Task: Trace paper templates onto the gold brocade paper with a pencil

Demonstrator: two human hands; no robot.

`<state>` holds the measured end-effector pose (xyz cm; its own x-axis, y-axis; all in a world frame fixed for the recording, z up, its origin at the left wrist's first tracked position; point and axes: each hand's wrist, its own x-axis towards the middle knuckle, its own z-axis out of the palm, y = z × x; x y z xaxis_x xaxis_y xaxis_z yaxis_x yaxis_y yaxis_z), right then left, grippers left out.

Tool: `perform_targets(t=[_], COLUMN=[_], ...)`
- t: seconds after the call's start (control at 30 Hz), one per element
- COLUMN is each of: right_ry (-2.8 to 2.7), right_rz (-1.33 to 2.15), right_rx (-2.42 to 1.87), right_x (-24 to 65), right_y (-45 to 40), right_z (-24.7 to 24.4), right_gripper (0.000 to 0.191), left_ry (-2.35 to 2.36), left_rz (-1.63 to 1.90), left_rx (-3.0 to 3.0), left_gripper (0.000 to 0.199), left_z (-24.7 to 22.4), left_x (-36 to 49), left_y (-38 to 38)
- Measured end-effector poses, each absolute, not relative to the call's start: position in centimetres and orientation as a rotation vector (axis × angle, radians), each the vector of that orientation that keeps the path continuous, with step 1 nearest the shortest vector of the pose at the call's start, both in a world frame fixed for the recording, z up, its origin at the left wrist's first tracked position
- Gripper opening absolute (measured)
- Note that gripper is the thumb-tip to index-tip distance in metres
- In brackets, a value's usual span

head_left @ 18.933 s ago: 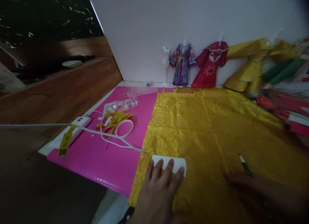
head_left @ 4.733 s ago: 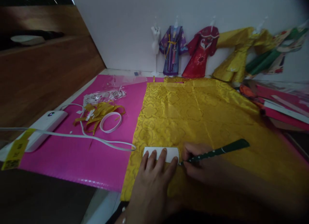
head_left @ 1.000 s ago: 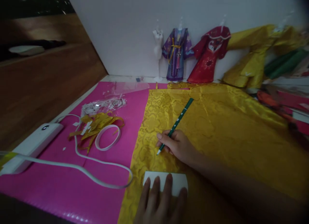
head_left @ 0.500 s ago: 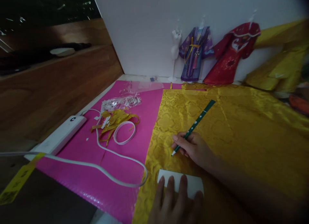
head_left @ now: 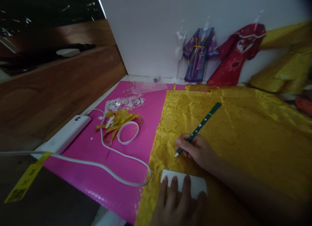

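Observation:
A gold patterned cloth (head_left: 243,128) lies spread over the right part of a pink mat (head_left: 117,174). Near the bottom edge, my left hand (head_left: 179,200) rests with its fingers spread, the tips pressing a white paper piece (head_left: 197,183) down on the cloth. Above and to the right of it, my right hand (head_left: 195,148) grips a dark green pencil (head_left: 207,117) with white dots. The pencil slants, its tip low at the left, close over the cloth beyond the paper's upper edge. Whether the tip touches the cloth, I cannot tell.
At left lie a white power strip (head_left: 67,133), a looping white cable (head_left: 104,167), a white ring (head_left: 128,133), gold scraps (head_left: 119,118) and a clear bag (head_left: 124,103). Small purple (head_left: 198,57) and red (head_left: 234,60) garments stand at the back beside a white mannequin (head_left: 179,45).
The whole view has shifted slightly, so things appear a little further right. Both hands keep nearly the same pose, with the pencil still in my right hand and the paper under my left.

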<state>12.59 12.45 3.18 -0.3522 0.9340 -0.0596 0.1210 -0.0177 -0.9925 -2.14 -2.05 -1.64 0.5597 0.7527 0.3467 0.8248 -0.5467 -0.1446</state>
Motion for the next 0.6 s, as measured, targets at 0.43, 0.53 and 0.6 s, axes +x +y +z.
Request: perform_targets(t=[0.43,0.53,0.6], right_ry=[-1.868,-1.829,-1.829], right_rz=[1.260,1.425,1.466], right_rx=[-1.097,-1.151,-1.149], right_x=[12.7,12.6,12.5], right_y=[11.4,11.5,11.5], right_z=[4.0,3.9,4.1], right_gripper=[0.012,0.017,0.017], left_ry=[-1.303,-1.284,-1.278], left_rz=[-0.558,-0.518,-0.538], left_rx=[-2.390,-2.403,-2.395], left_gripper=[0.033,0.028,0.028], left_z=[-1.3,-0.4,-0.2], left_x=[-1.0,-1.2,-1.2], left_y=[-1.4,-1.2,-1.2])
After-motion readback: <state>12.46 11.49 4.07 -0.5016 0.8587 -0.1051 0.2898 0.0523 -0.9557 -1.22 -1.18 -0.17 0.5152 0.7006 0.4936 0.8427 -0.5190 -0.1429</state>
